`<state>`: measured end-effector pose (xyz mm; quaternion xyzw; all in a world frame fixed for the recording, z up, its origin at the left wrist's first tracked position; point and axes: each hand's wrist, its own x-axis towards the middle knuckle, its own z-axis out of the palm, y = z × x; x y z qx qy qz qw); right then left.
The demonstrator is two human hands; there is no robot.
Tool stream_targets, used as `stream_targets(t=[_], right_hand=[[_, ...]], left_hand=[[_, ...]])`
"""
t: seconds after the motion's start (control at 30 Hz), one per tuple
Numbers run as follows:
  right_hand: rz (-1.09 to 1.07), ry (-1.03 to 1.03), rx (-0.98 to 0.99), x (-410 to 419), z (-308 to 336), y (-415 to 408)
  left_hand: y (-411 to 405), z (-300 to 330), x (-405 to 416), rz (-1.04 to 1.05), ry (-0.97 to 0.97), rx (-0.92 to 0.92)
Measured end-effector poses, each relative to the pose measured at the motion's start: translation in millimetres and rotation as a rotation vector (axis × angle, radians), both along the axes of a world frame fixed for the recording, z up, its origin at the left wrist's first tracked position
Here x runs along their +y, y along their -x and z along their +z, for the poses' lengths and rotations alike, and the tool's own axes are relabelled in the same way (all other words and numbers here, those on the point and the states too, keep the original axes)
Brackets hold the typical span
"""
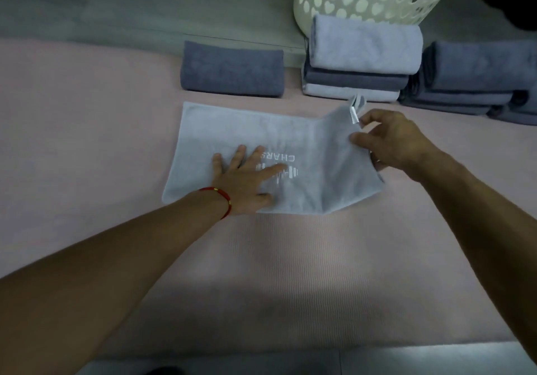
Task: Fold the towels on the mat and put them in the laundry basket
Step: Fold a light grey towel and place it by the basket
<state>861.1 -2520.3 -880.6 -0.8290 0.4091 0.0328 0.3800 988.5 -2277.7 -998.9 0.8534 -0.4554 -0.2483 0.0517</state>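
Mid-fold: left hand [247, 181] flat, pressing pale towel [203, 130] onto the mat [87, 142]; right hand [389, 139] pinches its lifted end, likely next carried leftward over the pressed half.

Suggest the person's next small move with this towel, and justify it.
Probably swing the right hand leftward, laying the raised flap over the towel. The left hand already presses it flat on the mat, and the right grip pinches the lifted edge.
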Motion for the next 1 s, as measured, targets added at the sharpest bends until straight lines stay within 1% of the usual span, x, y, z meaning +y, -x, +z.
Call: stream_targets(t=[0.03, 0.07, 0.1, 0.13, 0.2, 0.23, 0.27, 0.3, 0.33, 0.4, 0.5, 0.6, 0.63, 0.7, 0.73, 0.83, 0.9, 0.93, 1.0], right_hand=[[0.055, 0.038, -0.003, 14, 8, -13], [0.098, 0.063, -0.018, 29, 14, -26], [0.127, 0.072, -0.043, 46, 17, -40], [0.148, 0.072, -0.071, 64, 17, -55], [0.18, 0.084, -0.113, 103, 12, -83], [0.192, 0.088, -0.129, 121, 9, -96], [0.205, 0.075, -0.137, 138, 5, -106], [0.224, 0.044, -0.141, 154, 0, -115], [0.256, 0.015, -0.144, 166, -4, -121], [0.362, 0.027, -0.15, 184, -15, -122], [0.466, 0.125, -0.184, 194, -32, -103], [0.483, 0.207, -0.2, 183, -49, -77], [0.477, 0.251, -0.213, 176, -55, -69], [0.479, 0.362, -0.217, 159, -70, -57], [0.487, 0.39, -0.191, 152, -77, -52], [0.524, 0.352, -0.098, 136, -89, -41], [0.603, 0.323, -0.015, 132, -97, -34], [0.664, 0.328, 0.051, 131, -102, -30], [0.764, 0.356, 0.192, 131, -110, -24]], left_hand=[[-2, 12, 0, 0.088, 0.13, 0.124], [-2, 27, -1, 0.215, 0.304, 0.278], [-1, 41, 0, 0.372, 0.487, 0.44], [-1, 54, 2, 0.541, 0.622, 0.619], [-6, 76, 7, 0.819, 0.759, 1.026], [-15, 78, 11, 0.908, 0.801, 1.159], [-25, 76, 17, 0.975, 0.829, 1.215], [-34, 77, 26, 1.029, 0.842, 1.216], [-44, 73, 34, 1.072, 0.832, 1.177], [-61, 61, 50, 1.119, 0.778, 1.022], [-70, 48, 63, 1.046, 0.758, 0.718], [-67, 39, 71, 0.974, 0.783, 0.427], [-67, 34, 74, 0.972, 0.751, 0.351], [-69, 22, 79, 0.977, 0.61, 0.214], [-70, 16, 81, 0.966, 0.537, 0.158], [-72, 6, 81, 0.892, 0.518, 0.027], [-71, 4, 81, 0.876, 0.493, -0.005], [-71, 3, 83, 0.878, 0.467, -0.01], [-72, -2, 88, 0.88, 0.48, -0.019]])
